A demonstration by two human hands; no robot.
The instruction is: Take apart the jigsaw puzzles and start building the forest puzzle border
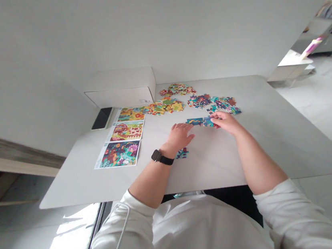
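A short strip of joined blue jigsaw pieces point(197, 121) lies on the table in front of me. My left hand point(180, 136) rests flat with its fingers stretched out, the fingertips at the strip's left end. At the other end, my right hand point(225, 121) pinches a blue puzzle piece point(209, 121) between thumb and fingers. Whether that piece is locked into the strip I cannot tell. Partly hidden under my left wrist are more puzzle pieces point(182, 153). Just beyond the right hand lies a heap of purple and teal pieces point(223, 104).
Further piles, dark purple pieces point(199, 101), yellow pieces point(165, 106) and red-yellow pieces point(176, 89), lie towards the wall. Left of them are a picture sheet point(124, 154), a phone point(102, 118) and a white box point(121, 95). The white table point(265, 140) has rounded corners.
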